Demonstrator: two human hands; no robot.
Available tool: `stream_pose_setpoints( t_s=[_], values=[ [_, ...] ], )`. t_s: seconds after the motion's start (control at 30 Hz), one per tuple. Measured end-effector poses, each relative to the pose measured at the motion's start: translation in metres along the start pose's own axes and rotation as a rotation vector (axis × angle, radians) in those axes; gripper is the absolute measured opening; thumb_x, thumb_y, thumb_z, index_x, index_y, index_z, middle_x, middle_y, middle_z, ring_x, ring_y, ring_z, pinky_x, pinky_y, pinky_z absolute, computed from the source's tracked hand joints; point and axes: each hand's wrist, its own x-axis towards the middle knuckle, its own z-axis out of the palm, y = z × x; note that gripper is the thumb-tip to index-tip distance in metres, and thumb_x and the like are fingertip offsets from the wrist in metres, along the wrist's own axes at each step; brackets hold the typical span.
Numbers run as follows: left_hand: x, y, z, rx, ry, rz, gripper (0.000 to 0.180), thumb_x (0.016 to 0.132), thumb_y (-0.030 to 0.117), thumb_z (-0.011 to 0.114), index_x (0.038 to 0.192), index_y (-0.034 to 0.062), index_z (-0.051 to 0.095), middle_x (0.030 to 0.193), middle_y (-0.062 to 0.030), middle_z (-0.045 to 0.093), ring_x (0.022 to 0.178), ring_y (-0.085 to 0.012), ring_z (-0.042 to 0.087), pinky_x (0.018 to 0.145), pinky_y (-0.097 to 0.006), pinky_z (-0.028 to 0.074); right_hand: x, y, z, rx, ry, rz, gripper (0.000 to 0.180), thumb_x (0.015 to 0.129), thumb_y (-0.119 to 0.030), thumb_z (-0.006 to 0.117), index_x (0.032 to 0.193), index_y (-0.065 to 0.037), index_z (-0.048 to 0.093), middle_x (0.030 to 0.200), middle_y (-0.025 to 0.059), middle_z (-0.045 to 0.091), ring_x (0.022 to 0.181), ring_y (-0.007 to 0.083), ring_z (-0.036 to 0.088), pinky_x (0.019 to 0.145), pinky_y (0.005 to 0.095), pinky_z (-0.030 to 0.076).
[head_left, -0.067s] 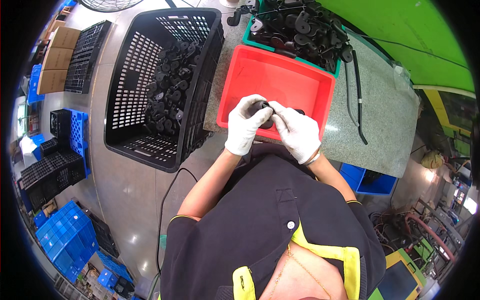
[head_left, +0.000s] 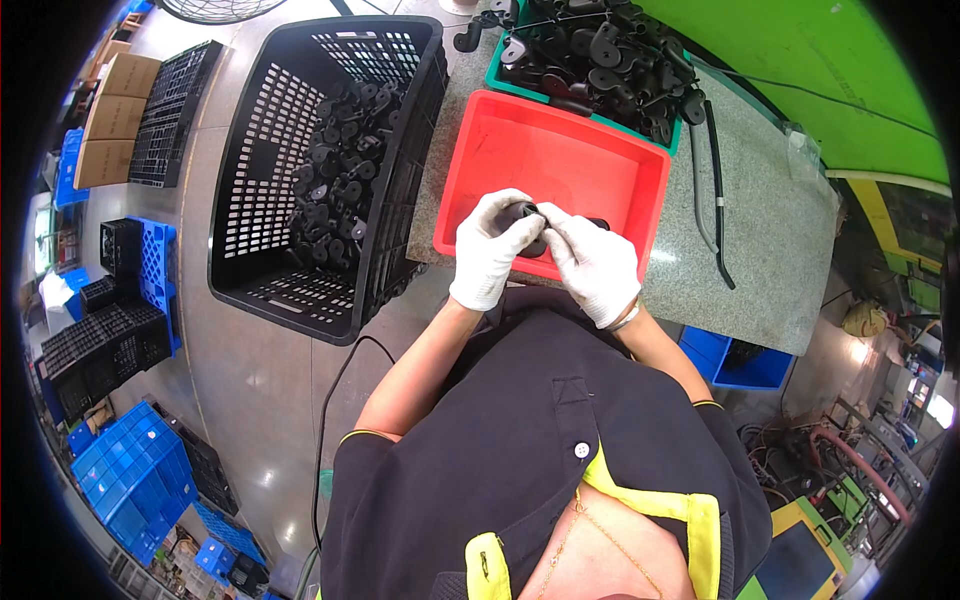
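Both my hands wear white gloves and meet over the near edge of a red tray (head_left: 560, 130). My left hand (head_left: 488, 250) is closed around a small black plastic part (head_left: 513, 215). Against that part's right side press the fingertips of my right hand (head_left: 596, 262); whether they pinch a separate piece is hidden. Below and beside the fingers, more black plastic (head_left: 534, 248) shows in the tray, partly covered by my hands. Just beyond the red tray, a green tray (head_left: 493, 72) is heaped with similar black parts (head_left: 605, 50).
Left of the table stands a tall black slotted crate (head_left: 345, 300) with many black parts (head_left: 345, 175) inside. Two thin bent rods (head_left: 718, 190) lie on the grey tabletop (head_left: 770, 240) to the right. A blue bin (head_left: 750, 368) sits below the table's right edge.
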Motion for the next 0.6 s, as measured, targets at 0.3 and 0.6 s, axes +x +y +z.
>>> stream_pose_setpoints(
  t_s=[0.3,0.6],
  values=[
    [0.004,0.005,-0.006,0.018,0.225,0.015,0.022,0.085,0.003,0.063,0.105,0.0002,0.057,0.086,-0.0039,0.059,0.075,-0.011,0.058,0.07,-0.025,0.051,0.005,0.021,0.023,0.044,-0.001,0.222,0.025,0.09,-0.025,0.055,0.109,-0.01,0.06,0.079,0.0115,0.064,0.07,0.0312,0.063,0.062,0.0379,0.05],
    [0.06,0.063,-0.113,-0.475,0.664,0.395,0.047,0.091,0.018,0.059,0.128,-0.0014,0.038,0.135,-0.0223,0.037,0.123,-0.0401,0.042,0.094,-0.055,0.045,-0.006,0.102,0.105,-0.171,-0.496,0.209,0.033,0.083,-0.022,0.062,0.111,-0.009,0.049,0.106,0.017,0.054,0.086,0.0359,0.062,0.072,0.0452,0.05]
  ],
)
